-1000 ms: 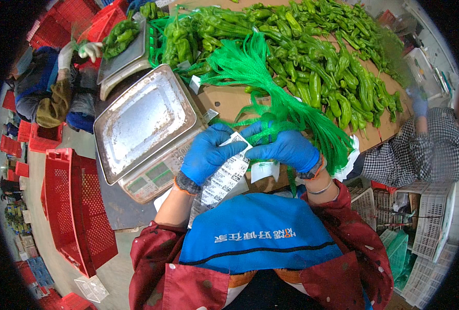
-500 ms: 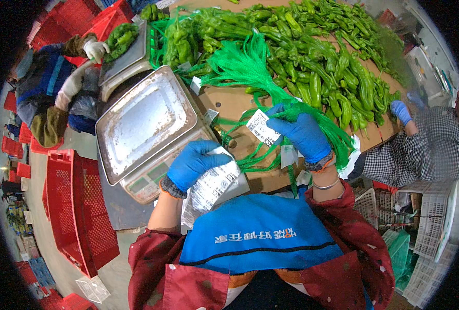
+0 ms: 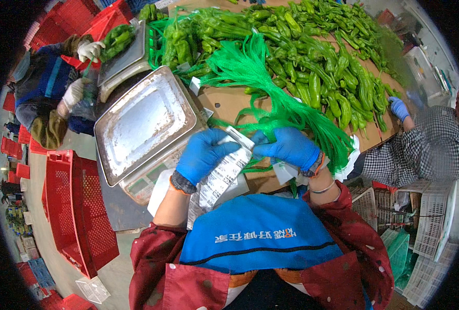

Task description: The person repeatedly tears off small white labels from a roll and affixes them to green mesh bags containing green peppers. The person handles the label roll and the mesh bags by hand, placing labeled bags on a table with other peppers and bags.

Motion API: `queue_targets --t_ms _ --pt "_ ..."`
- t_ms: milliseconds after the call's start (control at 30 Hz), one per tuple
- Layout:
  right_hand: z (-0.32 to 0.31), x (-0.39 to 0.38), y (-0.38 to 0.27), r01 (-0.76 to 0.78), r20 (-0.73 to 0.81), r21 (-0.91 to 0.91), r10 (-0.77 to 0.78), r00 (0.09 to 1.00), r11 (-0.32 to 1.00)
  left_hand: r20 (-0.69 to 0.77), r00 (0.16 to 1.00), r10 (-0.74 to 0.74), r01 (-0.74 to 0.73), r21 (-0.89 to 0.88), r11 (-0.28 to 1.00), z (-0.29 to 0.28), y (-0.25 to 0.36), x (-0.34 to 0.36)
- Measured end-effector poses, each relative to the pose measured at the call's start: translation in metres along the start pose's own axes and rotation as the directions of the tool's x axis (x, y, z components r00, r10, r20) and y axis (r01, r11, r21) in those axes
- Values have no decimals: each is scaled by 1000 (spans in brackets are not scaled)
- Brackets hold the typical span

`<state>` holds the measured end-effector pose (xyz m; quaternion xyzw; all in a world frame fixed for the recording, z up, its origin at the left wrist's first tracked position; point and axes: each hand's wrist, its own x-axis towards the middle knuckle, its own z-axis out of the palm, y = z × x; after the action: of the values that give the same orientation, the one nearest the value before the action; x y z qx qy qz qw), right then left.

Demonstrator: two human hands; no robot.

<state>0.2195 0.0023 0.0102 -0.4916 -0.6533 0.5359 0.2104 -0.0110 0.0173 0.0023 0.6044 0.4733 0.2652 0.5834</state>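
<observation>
My left hand (image 3: 201,156), in a blue glove, grips a strip of white printed labels (image 3: 220,180) that hangs down toward my apron. My right hand (image 3: 291,150), gloved alike, is closed, its thumb and fingertips pinched at the upper end of that strip. Just beyond it a bundle of green mesh net bags (image 3: 276,95) is spread over the cardboard table top (image 3: 224,103), with white tags among the strands. To the left of my hands stands a weighing scale (image 3: 146,124) with a worn metal pan. Behind the nets lies a large heap of long green peppers (image 3: 312,82).
At far left a co-worker in white gloves (image 3: 74,93) handles bagged peppers at a second scale (image 3: 128,57). A red plastic crate (image 3: 74,206) stands at my left. On the right, a person in a checked sleeve (image 3: 395,155) reaches to the peppers; pale crates (image 3: 431,222) are stacked below.
My right hand has moved left from the net strands to the strip's end; the label it held no longer shows there. My left hand has shifted slightly up and right with the strip.
</observation>
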Motion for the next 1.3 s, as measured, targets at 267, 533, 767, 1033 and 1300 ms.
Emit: queue_targets --t_ms 267,533,767,1033,1300 --pt "9 7 -3 101 -76 429 -76 994 898 -176 912 370 -368 44 929 -19 -2 -2" --pt "34 13 -7 110 -202 250 -59 978 962 -221 904 367 -380 -18 925 1 10 -9" --pt "36 13 2 277 -287 128 -232 929 952 -95 991 94 -111 -195 974 1 8 -9" --pt "18 12 -5 325 -375 480 -144 916 815 -60 998 -27 6 -325 946 -8 -1 -14" --pt "30 30 -1 468 -537 256 -278 797 846 62 898 435 -434 281 856 31 7 -25"
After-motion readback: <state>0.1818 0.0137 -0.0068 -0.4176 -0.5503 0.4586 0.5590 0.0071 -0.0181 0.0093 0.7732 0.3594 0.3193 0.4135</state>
